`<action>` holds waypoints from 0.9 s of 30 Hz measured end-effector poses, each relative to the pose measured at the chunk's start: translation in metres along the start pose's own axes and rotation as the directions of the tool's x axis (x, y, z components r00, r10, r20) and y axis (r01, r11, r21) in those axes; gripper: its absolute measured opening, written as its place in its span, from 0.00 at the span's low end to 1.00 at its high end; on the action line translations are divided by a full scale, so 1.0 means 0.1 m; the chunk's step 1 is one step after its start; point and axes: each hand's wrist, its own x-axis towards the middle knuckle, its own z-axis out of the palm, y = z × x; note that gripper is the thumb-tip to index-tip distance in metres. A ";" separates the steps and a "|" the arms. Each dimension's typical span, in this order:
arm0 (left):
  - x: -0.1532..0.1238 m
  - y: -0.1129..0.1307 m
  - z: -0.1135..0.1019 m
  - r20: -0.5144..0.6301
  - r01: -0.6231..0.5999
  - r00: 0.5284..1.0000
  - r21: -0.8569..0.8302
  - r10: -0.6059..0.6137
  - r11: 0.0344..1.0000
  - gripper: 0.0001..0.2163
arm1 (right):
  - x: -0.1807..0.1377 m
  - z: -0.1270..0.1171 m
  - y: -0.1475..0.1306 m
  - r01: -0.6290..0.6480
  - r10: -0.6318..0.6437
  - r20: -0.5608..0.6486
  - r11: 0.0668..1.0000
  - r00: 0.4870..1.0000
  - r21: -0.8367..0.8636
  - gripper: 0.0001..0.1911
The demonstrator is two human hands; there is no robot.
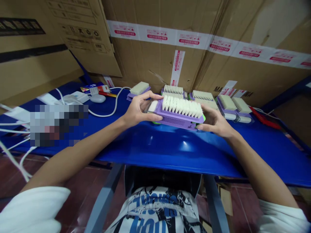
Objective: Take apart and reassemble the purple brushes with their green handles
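Observation:
Above the front part of the blue table, both my hands hold up a purple block-like piece with rows of cream bristles [181, 106], like a brush head. My left hand [138, 110] closes on its left end, where a clear part and a white part show. At the right end, near a green edge, the fingers of my right hand [215, 119] grip it. Behind it are similar bristled pieces: one at the left [139, 89], one behind the held piece [173, 90], another to the right [204, 98] and a pair at far right [233, 105].
On the blue table [150, 147], a white mouse [97, 98] and white cables [107, 115] lie to the left, by a blurred-out patch. A red object [264, 118] lies far right. Large cardboard boxes [145, 55] stand along the back.

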 end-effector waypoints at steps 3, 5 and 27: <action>0.03 0.07 -0.03 -0.038 0.039 0.998 -0.050 -0.041 0.998 0.37 | -0.02 -0.18 0.06 0.012 -0.010 -0.064 1.000 0.998 0.024 0.46; 0.06 0.12 -0.07 -0.126 0.054 0.990 -0.106 -0.068 0.993 0.35 | -0.04 -0.36 0.14 0.068 -0.057 -0.233 0.997 0.971 0.041 0.43; 0.41 -0.10 -0.71 -0.378 0.199 0.863 -0.357 -0.336 0.913 0.28 | 0.10 0.03 0.34 0.098 -0.201 -0.069 0.716 0.977 -0.691 0.40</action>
